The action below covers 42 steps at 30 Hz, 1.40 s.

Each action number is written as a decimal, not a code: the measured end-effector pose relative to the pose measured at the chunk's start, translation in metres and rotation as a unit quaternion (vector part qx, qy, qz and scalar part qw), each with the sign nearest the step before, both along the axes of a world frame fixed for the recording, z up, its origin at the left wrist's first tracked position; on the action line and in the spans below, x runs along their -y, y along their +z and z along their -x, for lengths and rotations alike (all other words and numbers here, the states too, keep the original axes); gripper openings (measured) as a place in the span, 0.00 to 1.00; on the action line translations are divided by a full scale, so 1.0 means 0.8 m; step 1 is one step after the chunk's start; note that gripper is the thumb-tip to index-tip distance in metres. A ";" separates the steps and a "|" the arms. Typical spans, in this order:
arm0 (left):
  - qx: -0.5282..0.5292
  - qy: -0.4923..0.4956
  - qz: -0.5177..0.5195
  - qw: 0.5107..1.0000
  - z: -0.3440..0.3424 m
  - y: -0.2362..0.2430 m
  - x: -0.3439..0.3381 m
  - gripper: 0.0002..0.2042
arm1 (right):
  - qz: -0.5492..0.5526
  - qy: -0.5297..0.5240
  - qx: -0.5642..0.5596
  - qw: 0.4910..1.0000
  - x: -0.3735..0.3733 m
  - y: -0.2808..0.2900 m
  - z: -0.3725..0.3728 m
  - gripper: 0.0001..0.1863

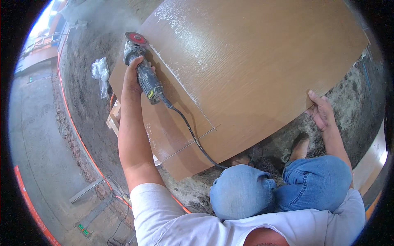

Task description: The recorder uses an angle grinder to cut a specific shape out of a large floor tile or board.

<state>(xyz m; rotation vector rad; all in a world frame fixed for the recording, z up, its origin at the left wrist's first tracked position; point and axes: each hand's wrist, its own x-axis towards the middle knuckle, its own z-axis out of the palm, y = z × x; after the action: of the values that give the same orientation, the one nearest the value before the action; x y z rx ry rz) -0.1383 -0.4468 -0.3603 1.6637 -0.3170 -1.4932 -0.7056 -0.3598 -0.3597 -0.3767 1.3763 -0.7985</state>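
Observation:
My left hand [134, 76] is closed round the body of an angle grinder [148, 80], dusty and dark grey with a red disc [136, 38] at its far end. The disc is at the far left edge of a large brown panel [262, 65], where pale dust rises. A white-edged straight cut runs from near the disc towards me and meets a crossing line. The grinder's black cord [188, 127] trails over the panel towards my knees. At the panel's right near edge, my right hand [321, 110] grips it, thumb on top and fingers partly hidden beneath.
Wooden supports [114, 117] show under the panel's left side. Crumpled clear plastic [100, 74] lies on the rough ground. An orange line [76, 123] runs along the left, near a metal bar [87, 190] and a green level [83, 229]. My bent knees [242, 192] are close to the panel's near edge.

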 end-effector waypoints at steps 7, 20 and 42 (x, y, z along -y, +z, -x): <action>-0.012 -0.001 0.011 1.000 0.007 -0.004 -0.011 0.19 | 0.004 0.016 -0.012 1.000 -0.001 0.001 0.000 0.24; -0.002 -0.005 0.006 1.000 0.025 0.004 -0.032 0.20 | 0.009 0.009 -0.015 1.000 -0.004 0.001 0.001 0.24; 0.003 0.010 0.001 1.000 0.052 0.014 -0.062 0.18 | 0.011 0.049 0.005 0.999 -0.005 -0.009 0.014 0.27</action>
<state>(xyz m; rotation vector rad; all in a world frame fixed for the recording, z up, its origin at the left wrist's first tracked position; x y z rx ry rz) -0.1798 -0.3975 -0.3492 1.6645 -0.3038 -1.4720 -0.7169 -0.3555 -0.3666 -0.4532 1.3314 -0.7337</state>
